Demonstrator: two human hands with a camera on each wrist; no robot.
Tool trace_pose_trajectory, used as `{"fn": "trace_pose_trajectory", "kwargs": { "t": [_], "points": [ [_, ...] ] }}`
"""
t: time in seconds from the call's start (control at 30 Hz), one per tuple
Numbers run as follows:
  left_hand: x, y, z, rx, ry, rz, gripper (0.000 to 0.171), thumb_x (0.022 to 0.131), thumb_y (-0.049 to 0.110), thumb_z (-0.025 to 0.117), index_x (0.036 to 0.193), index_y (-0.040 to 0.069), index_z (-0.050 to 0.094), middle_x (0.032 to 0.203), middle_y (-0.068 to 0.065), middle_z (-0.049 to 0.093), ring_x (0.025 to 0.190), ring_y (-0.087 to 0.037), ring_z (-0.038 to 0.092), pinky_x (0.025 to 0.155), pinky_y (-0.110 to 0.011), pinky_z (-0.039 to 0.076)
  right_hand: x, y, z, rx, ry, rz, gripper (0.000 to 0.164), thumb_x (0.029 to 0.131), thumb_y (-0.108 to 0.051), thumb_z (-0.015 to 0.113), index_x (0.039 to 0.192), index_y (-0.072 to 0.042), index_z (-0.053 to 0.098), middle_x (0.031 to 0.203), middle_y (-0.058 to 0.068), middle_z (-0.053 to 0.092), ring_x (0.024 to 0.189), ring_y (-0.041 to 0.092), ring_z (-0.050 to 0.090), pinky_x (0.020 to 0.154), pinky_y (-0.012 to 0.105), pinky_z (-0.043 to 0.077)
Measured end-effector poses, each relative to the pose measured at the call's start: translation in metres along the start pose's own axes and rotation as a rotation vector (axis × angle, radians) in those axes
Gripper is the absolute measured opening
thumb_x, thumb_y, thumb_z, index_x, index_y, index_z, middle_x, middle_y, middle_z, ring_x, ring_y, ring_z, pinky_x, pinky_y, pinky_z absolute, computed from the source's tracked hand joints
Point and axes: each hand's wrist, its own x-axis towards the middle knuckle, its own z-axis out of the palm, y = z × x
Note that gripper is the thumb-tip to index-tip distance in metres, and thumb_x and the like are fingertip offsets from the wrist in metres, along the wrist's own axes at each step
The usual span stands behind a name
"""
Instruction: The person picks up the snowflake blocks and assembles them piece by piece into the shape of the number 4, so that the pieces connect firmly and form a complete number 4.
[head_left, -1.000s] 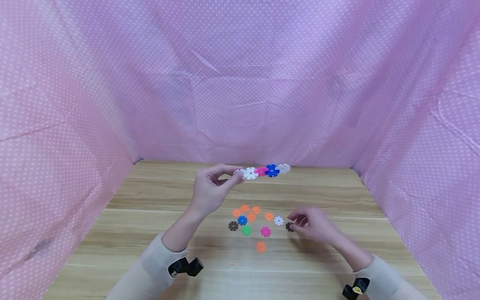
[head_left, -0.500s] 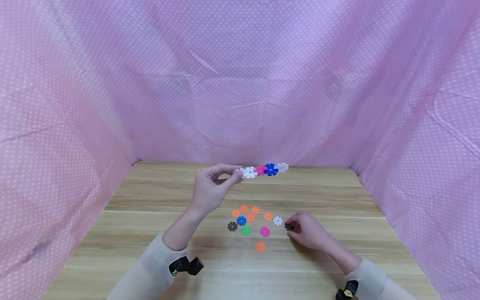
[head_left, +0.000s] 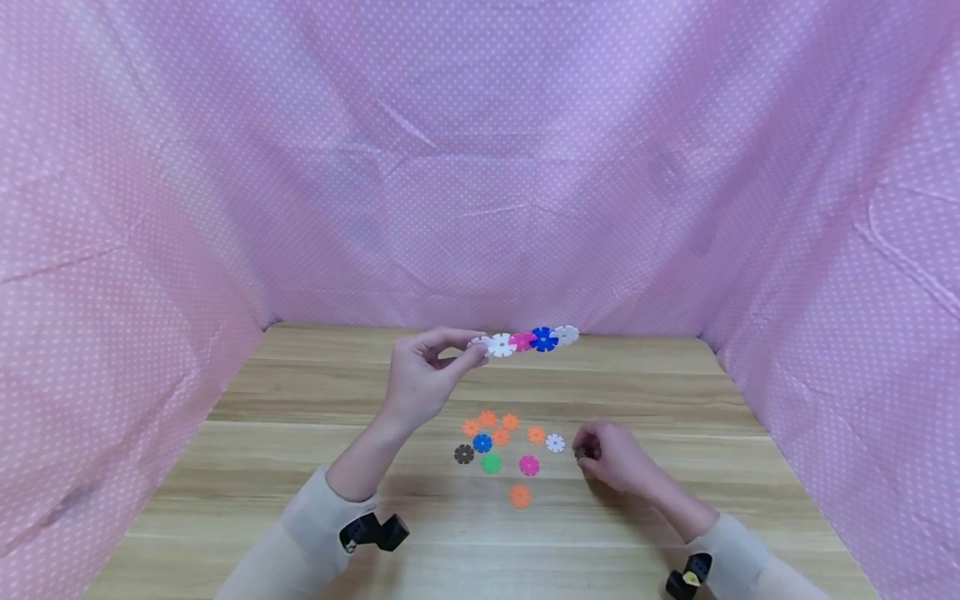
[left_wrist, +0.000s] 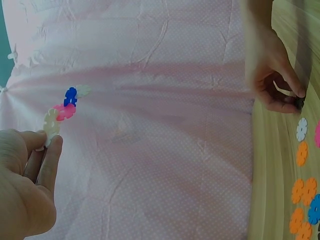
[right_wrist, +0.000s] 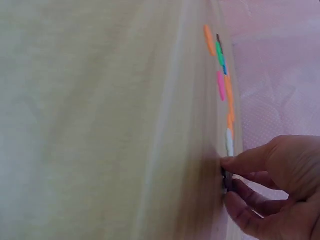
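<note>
My left hand (head_left: 422, 379) holds up a chain of interlocked notched plastic discs, pinching a white end disc between thumb and fingers. Along the chain come a white disc (head_left: 502, 345), a pink disc (head_left: 521, 342), a blue disc (head_left: 543, 339) and a whitish disc (head_left: 567, 335) at the free end. At the table, my right hand (head_left: 621, 460) pinches a black notched disc (head_left: 581, 453), mostly covered by the fingers. In the right wrist view that black disc (right_wrist: 226, 181) sits between thumb and fingertips, close to the tabletop. A loose white disc (head_left: 555, 443) lies just left of this hand.
Several orange discs (head_left: 500, 436) lie loose mid-table, with a blue disc (head_left: 482, 442), a green disc (head_left: 491, 463), a pink disc (head_left: 528, 465) and another black disc (head_left: 464, 454) among them. Pink dotted cloth (head_left: 480, 208) walls in the wooden table (head_left: 337, 392).
My right fingers have closed in on the black disc, which now looks tilted and more covered. The right forearm has shifted slightly left. My left hand and its chain stay almost still.
</note>
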Motion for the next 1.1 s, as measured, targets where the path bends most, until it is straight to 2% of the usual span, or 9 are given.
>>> {"fn": "trace_pose_trajectory", "kwargs": {
  "t": [0.23,0.4,0.53,0.63,0.7,0.8,0.87,0.93,1.1],
  "points": [
    [0.000,0.003,-0.001,-0.001,0.000,0.002,0.014,0.092,-0.007,0.077,0.105,-0.011,0.077,0.099,-0.032,0.076,0.085,-0.007,0.079,0.081,-0.036,0.070,0.005,0.007,-0.011,0.097,-0.022,0.014,0.014,0.090,-0.001,0.080,0.099,-0.008,0.074,0.089,-0.001,0.071,0.080,0.008,0.061,0.067,0.020,0.055],
    [0.001,0.003,-0.002,0.003,0.003,0.007,0.014,0.092,-0.008,0.077,0.105,-0.012,0.076,0.099,-0.033,0.075,0.085,-0.006,0.079,0.081,-0.036,0.070,0.012,0.009,-0.029,0.175,0.101,-0.016,0.008,0.090,-0.001,0.080,0.098,0.001,0.078,0.086,0.005,0.078,0.077,0.007,0.068,0.067,0.019,0.060],
    [0.000,0.003,-0.004,-0.004,0.005,0.005,0.014,0.092,-0.009,0.076,0.105,-0.014,0.076,0.099,-0.035,0.074,0.085,-0.005,0.079,0.081,-0.035,0.069,0.019,0.004,-0.051,0.255,0.174,-0.032,0.015,0.091,0.001,0.080,0.105,0.006,0.077,0.093,0.016,0.080,0.078,0.006,0.072,0.068,0.019,0.064],
    [0.000,0.002,-0.005,-0.009,0.004,0.002,0.013,0.092,-0.009,0.075,0.105,-0.014,0.075,0.099,-0.035,0.074,0.085,-0.005,0.079,0.082,-0.034,0.069,0.021,-0.006,-0.071,0.432,0.197,-0.009,0.024,0.093,0.004,0.076,0.115,0.013,0.071,0.101,0.022,0.079,0.081,0.003,0.075,0.075,0.020,0.067],
    [0.000,0.002,-0.004,-0.012,0.004,0.002,0.013,0.092,-0.009,0.075,0.104,-0.014,0.076,0.099,-0.035,0.074,0.086,-0.005,0.079,0.082,-0.034,0.069,0.022,-0.015,-0.084,0.623,0.211,-0.012,0.025,0.096,0.007,0.072,0.119,0.017,0.067,0.100,0.016,0.081,0.083,0.003,0.077,0.079,0.023,0.068],
    [0.001,0.000,-0.004,-0.010,0.002,0.006,0.013,0.093,-0.008,0.075,0.105,-0.013,0.076,0.099,-0.035,0.074,0.086,-0.005,0.079,0.082,-0.035,0.069,0.022,-0.031,-0.105,0.926,0.222,-0.087,0.017,0.099,0.012,0.064,0.113,0.008,0.072,0.096,0.006,0.083,0.085,0.008,0.080,0.081,0.027,0.069],
    [0.002,0.000,-0.004,-0.010,-0.001,0.011,0.013,0.093,-0.008,0.075,0.105,-0.013,0.076,0.099,-0.034,0.075,0.086,-0.005,0.079,0.082,-0.035,0.069,0.023,-0.042,-0.118,1.049,0.235,-0.155,0.024,0.100,0.014,0.060,0.106,-0.002,0.077,0.093,0.000,0.083,0.086,0.010,0.080,0.079,0.027,0.069],
    [0.002,0.000,-0.004,-0.007,-0.002,0.013,0.013,0.093,-0.008,0.076,0.105,-0.013,0.076,0.098,-0.034,0.075,0.086,-0.005,0.079,0.082,-0.035,0.069,0.023,-0.052,-0.130,1.095,0.244,-0.203,0.033,0.100,0.014,0.059,0.101,-0.011,0.080,0.094,0.001,0.083,0.084,0.009,0.079,0.076,0.025,0.069],
    [0.003,-0.002,-0.003,-0.014,-0.009,0.004,0.012,0.093,-0.008,0.075,0.104,-0.013,0.076,0.098,-0.035,0.074,0.086,-0.006,0.079,0.083,-0.035,0.069,0.022,-0.073,-0.146,1.086,0.249,-0.180,0.032,0.101,0.012,0.061,0.101,-0.014,0.080,0.092,-0.001,0.082,0.079,0.007,0.077,0.075,0.021,0.068]
  ]
}}
